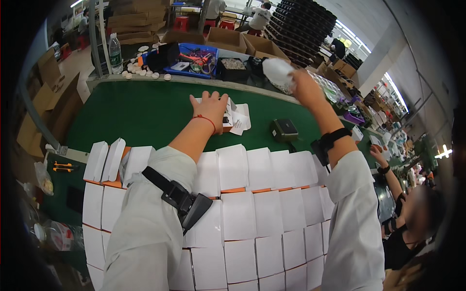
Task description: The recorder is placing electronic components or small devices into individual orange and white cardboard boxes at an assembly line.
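My left hand (213, 107) lies flat, fingers spread, on an open white carton with paper leaflets (238, 118) on the green conveyor belt (141, 111). My right hand (302, 83) is raised above the belt's far edge and grips a white soft bag-like item (277, 71). A small dark green device (284, 129) sits on the belt between my two arms. Both forearms wear white sleeves; a black strap device is on each.
Rows of several closed white cartons (252, 213) with orange edges fill the near side. Beyond the belt stand a water bottle (115, 53), a blue tray (199, 58), a black box of parts (233, 68) and cardboard boxes (228, 39). A co-worker (412, 218) is at my right.
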`<state>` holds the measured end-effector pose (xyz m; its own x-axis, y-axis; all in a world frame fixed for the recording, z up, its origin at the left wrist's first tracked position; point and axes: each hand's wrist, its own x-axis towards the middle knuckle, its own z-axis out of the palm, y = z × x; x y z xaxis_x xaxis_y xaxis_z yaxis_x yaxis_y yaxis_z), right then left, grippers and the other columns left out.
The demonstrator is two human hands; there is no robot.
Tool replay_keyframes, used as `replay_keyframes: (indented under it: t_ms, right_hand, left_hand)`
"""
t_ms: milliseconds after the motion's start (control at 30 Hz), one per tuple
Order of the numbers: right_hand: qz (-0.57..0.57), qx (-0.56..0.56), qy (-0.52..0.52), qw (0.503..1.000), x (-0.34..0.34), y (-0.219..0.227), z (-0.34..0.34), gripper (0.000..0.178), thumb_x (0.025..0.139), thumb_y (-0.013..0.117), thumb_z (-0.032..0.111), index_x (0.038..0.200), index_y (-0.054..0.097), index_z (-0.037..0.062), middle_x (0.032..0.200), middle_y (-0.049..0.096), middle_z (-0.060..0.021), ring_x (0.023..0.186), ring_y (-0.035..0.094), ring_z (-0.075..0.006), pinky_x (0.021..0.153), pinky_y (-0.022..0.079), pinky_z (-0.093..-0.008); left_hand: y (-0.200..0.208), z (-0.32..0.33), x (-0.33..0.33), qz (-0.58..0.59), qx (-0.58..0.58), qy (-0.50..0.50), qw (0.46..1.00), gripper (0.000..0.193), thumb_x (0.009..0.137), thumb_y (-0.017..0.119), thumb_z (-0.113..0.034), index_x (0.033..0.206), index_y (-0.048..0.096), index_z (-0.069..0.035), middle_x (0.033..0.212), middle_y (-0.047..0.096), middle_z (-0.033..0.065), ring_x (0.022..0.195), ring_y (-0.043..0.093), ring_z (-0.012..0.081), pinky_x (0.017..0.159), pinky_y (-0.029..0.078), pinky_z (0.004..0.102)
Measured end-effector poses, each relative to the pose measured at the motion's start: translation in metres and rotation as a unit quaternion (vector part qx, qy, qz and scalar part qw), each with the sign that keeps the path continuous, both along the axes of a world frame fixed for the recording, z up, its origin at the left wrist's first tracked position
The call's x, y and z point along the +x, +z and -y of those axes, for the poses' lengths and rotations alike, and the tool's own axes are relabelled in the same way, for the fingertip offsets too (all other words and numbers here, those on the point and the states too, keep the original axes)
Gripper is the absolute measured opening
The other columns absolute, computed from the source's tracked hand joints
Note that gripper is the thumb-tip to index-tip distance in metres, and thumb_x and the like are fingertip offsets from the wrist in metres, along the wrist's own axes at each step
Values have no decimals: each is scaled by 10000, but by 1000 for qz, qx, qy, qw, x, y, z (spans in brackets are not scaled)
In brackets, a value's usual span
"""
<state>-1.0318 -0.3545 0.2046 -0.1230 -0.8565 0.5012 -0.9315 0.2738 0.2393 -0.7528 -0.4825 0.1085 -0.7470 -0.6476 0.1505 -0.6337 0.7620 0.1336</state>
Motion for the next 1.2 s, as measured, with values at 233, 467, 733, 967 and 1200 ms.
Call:
replay_keyframes:
  t_ms: [233,467,733,967,1200]
  right_hand:
    - [384,53,-14,922,56,-57,24,956,653,916,506,1344,512,-16,1246,641,-294,1130,655,-383,986,506,-415]
    - [273,101,-112,950,-5,-42,-13,1018,653,917,507,1387,497,-59,1287,632,-264,1213,606,-415,1031,494,-425]
    - [216,510,87,828,131,-6,-87,844,715,844,587,1286,639,0,1227,669,-211,1169,632,-348,988,504,-415]
    - [226,474,9,851,147,-12,-80,767,666,890,515,1203,649,24,1148,698,-200,1081,660,-383,915,528,-420]
    - [247,363,-4,898,140,-4,-85,846,673,906,466,1311,593,8,1283,644,-194,1224,608,-348,998,504,-426]
  left_hand:
    - [3,-6,5,-251,-2,-98,963,1066,525,952,-293,1448,429,-192,1430,481,82,1341,441,343,1052,401,618]
    - [-9,-14,-6,-142,-67,46,987,1126,589,936,-401,1536,366,-186,1564,391,94,1482,295,366,1177,158,737]
    - [-12,6,-5,-136,68,-172,973,707,739,857,-329,1355,583,-116,1369,586,94,1362,478,297,1170,341,522]
    - [-48,28,-12,65,380,-282,879,616,805,802,-358,1294,623,-28,1353,630,165,1260,597,312,1062,472,415]
    - [-26,17,-8,108,211,-200,951,826,786,808,-412,1448,512,-18,1436,567,202,1340,541,324,1123,435,393]
